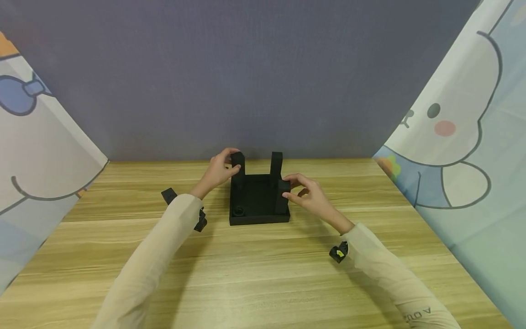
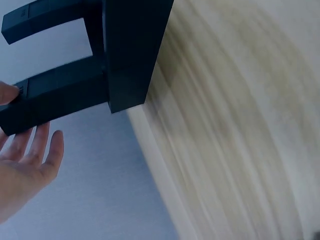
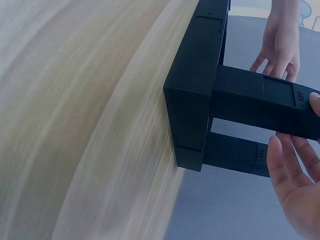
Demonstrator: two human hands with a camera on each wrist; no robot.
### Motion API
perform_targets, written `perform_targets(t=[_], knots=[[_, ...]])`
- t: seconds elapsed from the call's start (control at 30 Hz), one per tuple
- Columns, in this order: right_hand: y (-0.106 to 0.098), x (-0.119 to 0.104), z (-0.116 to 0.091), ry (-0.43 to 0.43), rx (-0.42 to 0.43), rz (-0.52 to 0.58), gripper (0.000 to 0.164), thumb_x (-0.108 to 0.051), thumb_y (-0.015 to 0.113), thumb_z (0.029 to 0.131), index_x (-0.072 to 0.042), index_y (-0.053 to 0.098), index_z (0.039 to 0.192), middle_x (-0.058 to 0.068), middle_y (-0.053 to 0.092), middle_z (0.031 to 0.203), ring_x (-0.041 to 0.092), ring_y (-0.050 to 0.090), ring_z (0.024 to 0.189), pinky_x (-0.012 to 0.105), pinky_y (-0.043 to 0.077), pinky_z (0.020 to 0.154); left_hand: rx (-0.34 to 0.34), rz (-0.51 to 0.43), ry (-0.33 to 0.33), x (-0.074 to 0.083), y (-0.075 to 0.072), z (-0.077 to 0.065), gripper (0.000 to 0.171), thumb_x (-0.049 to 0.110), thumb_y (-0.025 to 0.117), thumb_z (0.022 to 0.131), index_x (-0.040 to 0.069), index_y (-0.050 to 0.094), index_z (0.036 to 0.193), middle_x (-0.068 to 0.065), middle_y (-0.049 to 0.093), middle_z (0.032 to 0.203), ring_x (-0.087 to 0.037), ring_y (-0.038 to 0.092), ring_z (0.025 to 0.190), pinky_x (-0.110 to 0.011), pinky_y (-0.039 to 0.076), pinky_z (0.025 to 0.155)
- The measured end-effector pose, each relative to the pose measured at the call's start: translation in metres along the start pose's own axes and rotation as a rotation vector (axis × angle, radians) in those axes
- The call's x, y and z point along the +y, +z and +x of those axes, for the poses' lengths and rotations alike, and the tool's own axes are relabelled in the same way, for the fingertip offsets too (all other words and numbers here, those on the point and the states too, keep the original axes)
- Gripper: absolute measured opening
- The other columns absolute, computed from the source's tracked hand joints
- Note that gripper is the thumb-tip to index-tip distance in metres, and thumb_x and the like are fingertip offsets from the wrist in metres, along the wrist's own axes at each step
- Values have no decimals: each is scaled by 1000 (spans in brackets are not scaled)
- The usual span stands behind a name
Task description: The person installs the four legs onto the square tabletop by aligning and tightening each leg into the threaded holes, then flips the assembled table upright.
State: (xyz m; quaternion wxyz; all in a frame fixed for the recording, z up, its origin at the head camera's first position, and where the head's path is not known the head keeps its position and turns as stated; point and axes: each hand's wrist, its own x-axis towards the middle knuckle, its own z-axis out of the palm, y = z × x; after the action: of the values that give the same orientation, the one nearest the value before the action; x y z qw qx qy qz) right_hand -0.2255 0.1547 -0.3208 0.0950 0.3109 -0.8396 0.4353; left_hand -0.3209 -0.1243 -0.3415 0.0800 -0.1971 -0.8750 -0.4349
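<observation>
A black square tray-like base (image 1: 260,221) lies on the table with three black posts upright on it. My left hand (image 1: 217,172) pinches the top of the back-left post (image 1: 238,167) between thumb and fingers. Around the upper end of the front-right post (image 1: 281,201), my right hand (image 1: 312,197) holds with thumb and fingertips. The back-right post (image 1: 276,167) stands untouched. A round socket (image 1: 238,211) shows in the front-left corner. In the right wrist view, the nearer post (image 3: 250,95) bears the number 127 by its end.
A dark block (image 1: 168,195) lies on the wooden table (image 1: 263,274) at the left, partly hidden by the left sleeve (image 1: 156,256). A grey panel (image 1: 246,82) rises behind the table. Cartoon-printed cloths (image 1: 456,128) hang at both sides.
</observation>
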Motion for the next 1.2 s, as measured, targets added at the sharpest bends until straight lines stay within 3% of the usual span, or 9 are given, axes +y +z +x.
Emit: perform_targets(t=[0.23,0.63,0.77,1.0,1.2], knots=[[0,0,0,0,0,2,35,-2,67,81,3,57,114,18,62,100,33,60,91,39,51,63,-43,9,-30,1,-2,2,48,14,59,88,10,42,133,-17,50,125,-32,55,109,-45,51,80],[0,1,-1,2,-5,13,35,-2,66,82,2,56,114,18,62,101,32,60,92,40,52,64,53,-34,-8,-3,9,-2,47,14,61,87,10,43,131,-16,52,122,-31,56,104,-46,49,80],[0,1,-1,3,-8,22,35,-2,66,82,3,56,115,19,62,101,33,59,92,41,51,64,12,-11,-7,0,4,-1,47,12,60,88,9,44,131,-18,52,122,-34,56,106,-47,50,80],[0,1,-1,3,-5,15,35,-2,66,82,3,56,115,19,62,101,33,59,92,41,51,64,-115,50,-35,4,-8,5,48,11,59,89,11,42,134,-21,49,126,-36,55,110,-47,49,84],[0,0,-1,12,-6,9,35,-3,66,82,2,56,115,18,62,101,32,60,92,39,51,64,-109,40,-47,6,-8,4,51,11,61,88,10,41,135,-19,49,126,-35,55,108,-46,51,79]])
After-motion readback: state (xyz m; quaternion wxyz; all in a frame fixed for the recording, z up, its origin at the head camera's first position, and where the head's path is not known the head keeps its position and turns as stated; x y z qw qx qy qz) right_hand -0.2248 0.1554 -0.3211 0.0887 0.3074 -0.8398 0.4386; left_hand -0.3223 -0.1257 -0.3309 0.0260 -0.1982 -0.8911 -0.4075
